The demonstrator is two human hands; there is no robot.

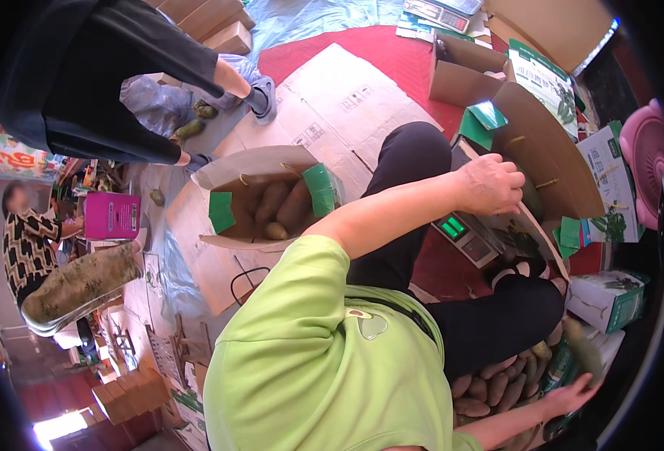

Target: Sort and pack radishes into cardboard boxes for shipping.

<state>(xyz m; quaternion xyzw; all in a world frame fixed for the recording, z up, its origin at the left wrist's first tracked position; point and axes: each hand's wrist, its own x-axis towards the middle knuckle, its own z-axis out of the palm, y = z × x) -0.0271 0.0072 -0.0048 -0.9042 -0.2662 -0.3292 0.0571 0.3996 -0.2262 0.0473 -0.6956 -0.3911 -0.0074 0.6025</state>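
My left hand (490, 184) is closed over the upper edge of an open cardboard box (572, 161) with green corner flaps. Inside that box lies a greenish long vegetable (531, 199), partly hidden by the near wall. At the lower right, my right hand (570, 395) grips the lower end of a long green-brown vegetable (583, 353), tilted upward; its exact kind is unclear. Beside that hand is a pile of reddish-brown, elongated tubers (497, 387). A scale (463, 237) with a lit green display sits by the box, between my knees.
Another open box (234, 169) holds several brown tubers, on flattened cardboard (332, 98). A person in dark clothes (84, 75) stands at the upper left; another person (39, 255) sits by a magenta box (113, 216). White-green cartons (606, 297) and a pink fan (644, 161) stand right.
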